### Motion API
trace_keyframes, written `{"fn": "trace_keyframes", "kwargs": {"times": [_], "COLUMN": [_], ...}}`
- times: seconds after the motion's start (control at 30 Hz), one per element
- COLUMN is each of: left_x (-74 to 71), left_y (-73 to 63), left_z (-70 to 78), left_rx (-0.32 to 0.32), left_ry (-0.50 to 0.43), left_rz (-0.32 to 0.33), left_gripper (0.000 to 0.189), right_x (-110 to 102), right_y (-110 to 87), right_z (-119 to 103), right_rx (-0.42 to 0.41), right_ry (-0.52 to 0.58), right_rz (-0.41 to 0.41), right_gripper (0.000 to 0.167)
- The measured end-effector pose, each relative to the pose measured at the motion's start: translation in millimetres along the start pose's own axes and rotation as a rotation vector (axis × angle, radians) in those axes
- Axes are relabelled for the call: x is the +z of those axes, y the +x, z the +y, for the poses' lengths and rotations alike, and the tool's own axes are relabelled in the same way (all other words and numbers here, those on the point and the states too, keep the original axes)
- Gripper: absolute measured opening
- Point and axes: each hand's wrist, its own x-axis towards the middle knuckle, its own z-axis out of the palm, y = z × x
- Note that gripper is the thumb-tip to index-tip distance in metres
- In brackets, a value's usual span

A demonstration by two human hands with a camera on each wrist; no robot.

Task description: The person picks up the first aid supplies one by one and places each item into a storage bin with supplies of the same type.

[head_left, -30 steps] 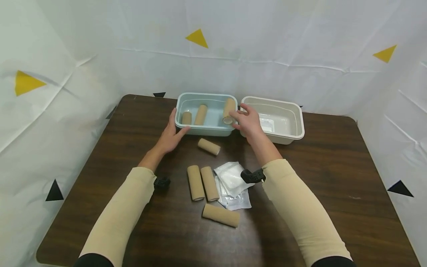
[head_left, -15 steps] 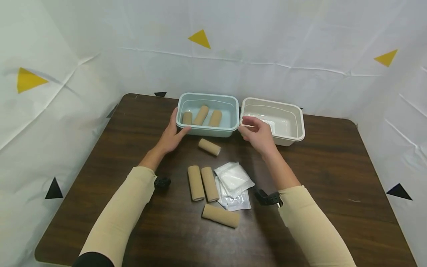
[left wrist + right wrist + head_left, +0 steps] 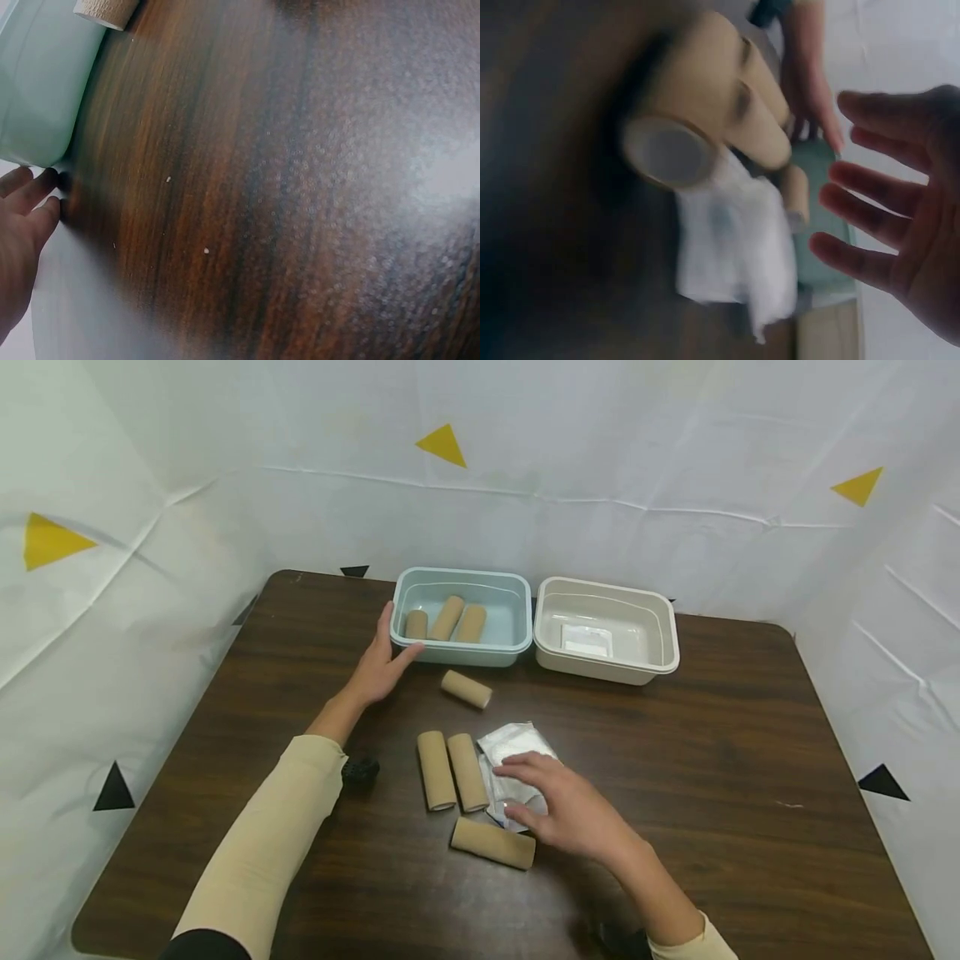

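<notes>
My left hand (image 3: 375, 672) rests against the front left corner of a light blue bin (image 3: 480, 654), fingers along its side and thumb at the front rim. Inside the bin lie three cardboard tubes (image 3: 447, 617). My right hand (image 3: 573, 806) is over some flat white plastic packets (image 3: 516, 739), fingers spread and holding nothing. Its fingers and palm show bare in the right wrist view, beside the tubes and packets. Left of the packets, two cardboard tubes (image 3: 437, 770) lie side by side. Another tube (image 3: 492, 843) lies crosswise just in front, partly near the right thumb.
A cream bin (image 3: 607, 669) stands right of the blue one, with a white packet (image 3: 587, 641) at its bottom. One more cardboard tube (image 3: 467, 689) lies in front of the blue bin. White sheeting (image 3: 600, 443) closes off the back and sides of the dark wooden table (image 3: 735, 777).
My right hand let go of a cardboard tube in the blue bin, drew back past the cream bin, and came down toward the packets. The left hand stays at the bin.
</notes>
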Motion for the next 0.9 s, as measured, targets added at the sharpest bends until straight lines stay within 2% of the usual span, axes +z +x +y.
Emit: {"fn": "trace_keyframes", "kwargs": {"times": [0.1,0.33,0.57,0.9], "left_x": [-0.5,-0.8,0.0,-0.2], "left_y": [-0.4,-0.3,0.4,-0.4], "left_z": [0.9,0.4,0.1,3.0], "left_rx": [0.002,0.0,0.009,0.011], "left_ry": [-0.002,-0.004,0.006,-0.004], "left_rz": [0.0,-0.007,-0.007,0.001], "left_gripper": [0.088,0.088,0.088,0.087], "right_x": [16.2,43.0,53.5,60.0], "right_y": [-16.3,-40.1,-45.5,-47.3], "right_z": [-7.7,-14.2,-12.2,-10.6], "right_rx": [-0.05,-0.074,-0.042,-0.063], "right_ry": [-0.026,-0.089,-0.068,-0.133], "right_rz": [-0.038,-0.017,-0.061,0.005], "right_gripper": [0.049,0.057,0.055,0.057]}}
